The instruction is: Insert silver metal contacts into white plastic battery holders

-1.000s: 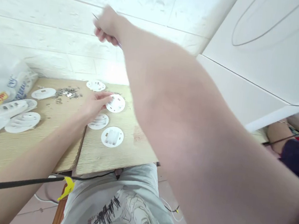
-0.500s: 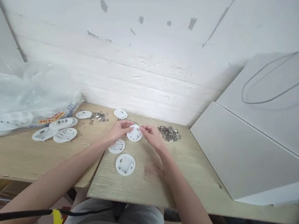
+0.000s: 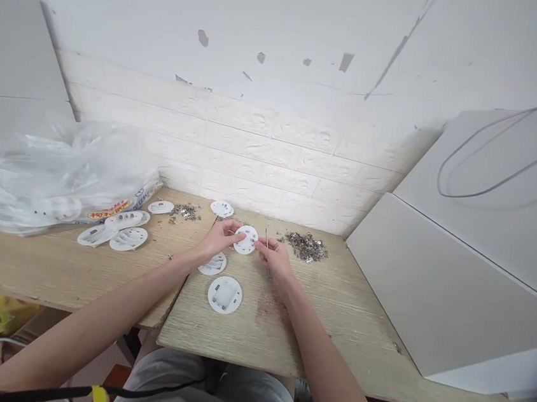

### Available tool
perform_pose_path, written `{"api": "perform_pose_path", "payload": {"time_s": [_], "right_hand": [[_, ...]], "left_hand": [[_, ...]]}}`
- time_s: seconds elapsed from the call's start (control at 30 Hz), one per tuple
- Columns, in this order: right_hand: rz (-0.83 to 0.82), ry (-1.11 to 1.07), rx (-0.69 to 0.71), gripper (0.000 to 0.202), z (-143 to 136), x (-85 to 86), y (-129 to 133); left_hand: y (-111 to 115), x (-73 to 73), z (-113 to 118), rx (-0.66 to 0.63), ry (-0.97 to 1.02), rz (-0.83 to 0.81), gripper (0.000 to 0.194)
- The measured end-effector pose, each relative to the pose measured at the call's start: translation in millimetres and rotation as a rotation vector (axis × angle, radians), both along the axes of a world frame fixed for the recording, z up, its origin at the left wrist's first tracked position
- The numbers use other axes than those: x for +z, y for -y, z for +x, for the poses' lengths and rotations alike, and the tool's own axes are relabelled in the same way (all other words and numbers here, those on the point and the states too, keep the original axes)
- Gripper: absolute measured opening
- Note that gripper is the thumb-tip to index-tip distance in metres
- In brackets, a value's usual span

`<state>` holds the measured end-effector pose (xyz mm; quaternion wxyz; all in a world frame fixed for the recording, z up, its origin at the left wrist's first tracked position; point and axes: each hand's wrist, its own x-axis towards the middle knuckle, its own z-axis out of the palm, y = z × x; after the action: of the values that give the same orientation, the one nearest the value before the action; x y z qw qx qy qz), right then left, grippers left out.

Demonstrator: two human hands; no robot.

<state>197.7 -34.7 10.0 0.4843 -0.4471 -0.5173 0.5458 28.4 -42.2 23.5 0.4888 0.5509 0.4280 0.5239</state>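
A round white plastic disc with small slots is held above the table by my left hand, its thumb on the disc's face. My right hand is at the disc's right edge, closed on a thin dark rod-like tool that points up. Just below my left hand lies another white disc, partly hidden by the hand. Nearer the front, a white disc with a rectangular recess lies flat. A heap of small metal pieces is right of my right hand.
White discs and a clear plastic bag of white parts are at the left. A smaller metal heap and more discs lie near the wall. White panels stand at the right.
The view has shifted slightly. The held disc has turned in my left hand, and the thin tool in my right hand now stands more upright and shows more clearly.
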Motion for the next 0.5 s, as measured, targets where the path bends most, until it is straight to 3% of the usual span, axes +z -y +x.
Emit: {"api": "perform_pose_path", "payload": {"time_s": [0.27, 0.5], "right_hand": [[0.028, -0.075, 0.05, 0.032, 4.5, 0.6, -3.5], [0.087, -0.053, 0.1, 0.036, 3.8, 3.3, -1.9]], "left_hand": [[1.1, -2.0, 0.3, 0.007, -0.316, 0.199, 0.024], [6.5, -0.7, 3.1, 0.038, -0.447, 0.371, 0.02]]}}
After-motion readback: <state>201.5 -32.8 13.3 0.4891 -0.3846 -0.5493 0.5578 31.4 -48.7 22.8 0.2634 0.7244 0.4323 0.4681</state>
